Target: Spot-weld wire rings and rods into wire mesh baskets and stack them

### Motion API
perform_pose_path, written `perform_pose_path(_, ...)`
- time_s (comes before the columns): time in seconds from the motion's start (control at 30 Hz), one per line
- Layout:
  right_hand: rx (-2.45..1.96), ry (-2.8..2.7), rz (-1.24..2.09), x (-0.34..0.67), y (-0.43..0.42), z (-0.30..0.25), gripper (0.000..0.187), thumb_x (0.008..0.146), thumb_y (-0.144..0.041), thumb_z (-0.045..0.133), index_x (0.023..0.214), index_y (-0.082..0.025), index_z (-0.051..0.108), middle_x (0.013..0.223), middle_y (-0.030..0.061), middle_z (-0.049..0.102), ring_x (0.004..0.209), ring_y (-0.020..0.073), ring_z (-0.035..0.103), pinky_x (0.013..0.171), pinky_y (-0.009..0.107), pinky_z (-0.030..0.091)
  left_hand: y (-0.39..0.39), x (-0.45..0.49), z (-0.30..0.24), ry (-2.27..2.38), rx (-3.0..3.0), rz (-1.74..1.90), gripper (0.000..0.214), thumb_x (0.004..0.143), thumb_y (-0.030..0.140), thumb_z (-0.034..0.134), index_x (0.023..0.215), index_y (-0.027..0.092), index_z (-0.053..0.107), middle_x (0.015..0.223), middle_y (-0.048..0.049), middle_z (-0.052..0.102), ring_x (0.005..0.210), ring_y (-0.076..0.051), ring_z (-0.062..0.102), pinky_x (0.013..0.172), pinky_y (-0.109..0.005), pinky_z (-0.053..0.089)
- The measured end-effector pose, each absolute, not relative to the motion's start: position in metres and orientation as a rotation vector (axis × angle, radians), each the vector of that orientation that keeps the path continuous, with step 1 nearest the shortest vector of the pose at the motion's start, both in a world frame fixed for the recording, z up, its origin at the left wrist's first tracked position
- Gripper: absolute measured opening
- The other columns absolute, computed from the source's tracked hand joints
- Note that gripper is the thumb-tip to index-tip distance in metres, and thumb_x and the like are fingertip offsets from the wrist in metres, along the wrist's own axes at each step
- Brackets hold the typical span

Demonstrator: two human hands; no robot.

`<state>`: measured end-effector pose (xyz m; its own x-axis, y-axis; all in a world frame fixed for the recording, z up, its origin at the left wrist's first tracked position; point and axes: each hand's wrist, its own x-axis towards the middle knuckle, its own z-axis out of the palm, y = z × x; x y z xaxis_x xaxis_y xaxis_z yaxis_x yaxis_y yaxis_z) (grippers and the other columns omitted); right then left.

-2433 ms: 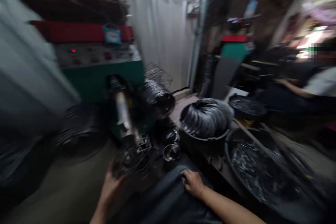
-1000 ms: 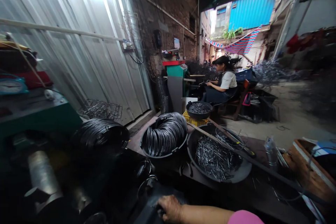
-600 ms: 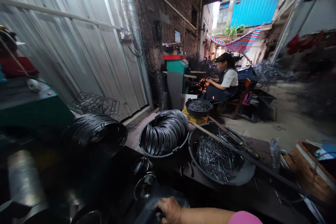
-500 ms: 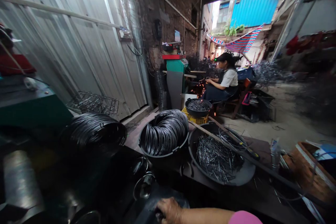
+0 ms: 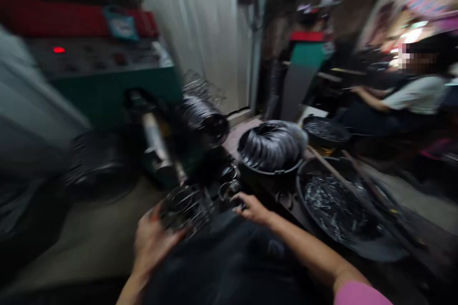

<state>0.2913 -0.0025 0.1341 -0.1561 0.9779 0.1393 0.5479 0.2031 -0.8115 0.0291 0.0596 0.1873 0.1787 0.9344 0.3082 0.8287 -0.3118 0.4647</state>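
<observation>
Blurred by motion, my left hand point(image 5: 152, 238) is curled round the near left side of a small round wire frame point(image 5: 186, 207) of thin metal rings. My right hand point(image 5: 252, 208) is closed at the edge of the dark cloth point(image 5: 229, 252) over my lap, round a small dark thing I cannot make out. Just beyond its fingers sit metal rings point(image 5: 229, 189). A light metal cylinder on a welding machine's arm point(image 5: 155, 140) points toward the wire frame.
A green machine point(image 5: 118, 90) with a red light stands at left. Coiled wire rings point(image 5: 274, 145) fill a basin ahead; a wider basin point(image 5: 307, 219) at right holds short metal pieces, with long bars across it. A seated person point(image 5: 415, 90) works at another green machine point(image 5: 306, 64).
My view has swung left and down. My left hand and the wire frame have come into sight. The right hand remains near my lap, closed.
</observation>
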Motion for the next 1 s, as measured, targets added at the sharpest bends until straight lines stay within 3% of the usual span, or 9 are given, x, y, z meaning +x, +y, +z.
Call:
perform_pose_path(0.07, -1.322, -1.948, 0.834, 0.288, 0.018, 0.171, 0.026, 0.071, -0.019, 0.065, 0.096, -0.020, 0.057, 0.079, -0.0040, 0.063, 0.069, 0.0110, 0.059, 0.063, 0.020, 0.044, 0.046, 0.018, 0.188, 1.814, 2.241, 0.717, 0.084, 0.053, 0.041, 0.079, 0.126, 0.019, 0.043, 0.117, -0.0121, 0.053, 0.109, -0.032, 0.051, 0.091, -0.045, 0.046)
perform_pose_path(0.2, -1.270, -2.238, 0.782, 0.267, 0.045, 0.215, 0.027, 0.062, -0.018, 0.072, 0.085, -0.021, 0.057, 0.066, -0.0074, 0.058, 0.059, 0.0098, 0.054, 0.051, 0.018, 0.036, 0.047, 0.032, 0.197, 1.851, 2.265, 0.638, 0.084, 0.055, 0.039, 0.077, 0.128, 0.019, 0.039, 0.124, -0.0130, 0.049, 0.117, -0.032, 0.045, 0.097, -0.044, 0.040)
perform_pose_path(0.33, -1.444, -2.404, 0.637, 0.240, 0.058, 0.220, 0.024, 0.062, -0.020, 0.071, 0.081, -0.020, 0.056, 0.069, -0.0023, 0.062, 0.060, 0.0135, 0.056, 0.050, 0.020, 0.032, 0.046, 0.045, 0.198, 1.837, 2.267, 0.641, 0.084, 0.056, 0.039, 0.076, 0.129, 0.019, 0.038, 0.124, -0.0126, 0.049, 0.117, -0.031, 0.044, 0.097, -0.045, 0.037)
perform_pose_path(0.53, -1.638, -2.213, 0.484, 0.215, 0.052, 0.196, 0.016, 0.071, -0.014, 0.060, 0.087, -0.020, 0.057, 0.072, 0.0009, 0.065, 0.066, 0.0175, 0.062, 0.055, 0.023, 0.037, 0.041, 0.045, 0.188, 1.759, 2.279, 0.677, 0.081, 0.057, 0.037, 0.074, 0.127, 0.020, 0.038, 0.124, -0.0119, 0.051, 0.113, -0.031, 0.045, 0.094, -0.044, 0.038)
perform_pose_path(0.73, -1.161, -2.311, 0.751, 0.227, 0.048, 0.182, 0.021, 0.076, -0.010, 0.054, 0.092, -0.019, 0.065, 0.085, 0.0013, 0.068, 0.082, 0.0157, 0.065, 0.074, 0.024, 0.046, 0.043, 0.039, 0.185, 1.717, 2.195, 0.646, 0.085, 0.052, 0.033, 0.076, 0.127, 0.023, 0.038, 0.124, -0.0100, 0.050, 0.116, -0.031, 0.044, 0.096, -0.045, 0.038)
perform_pose_path(1.0, -0.996, -2.479, 0.717, 0.230, 0.057, 0.187, 0.024, 0.075, -0.019, 0.065, 0.099, -0.019, 0.066, 0.091, 0.0033, 0.068, 0.086, 0.0174, 0.065, 0.075, 0.026, 0.047, 0.048, 0.033, 0.187, 1.668, 2.092, 0.676, 0.085, 0.050, 0.031, 0.077, 0.127, 0.019, 0.040, 0.124, -0.0106, 0.050, 0.119, -0.032, 0.043, 0.099, -0.046, 0.036)
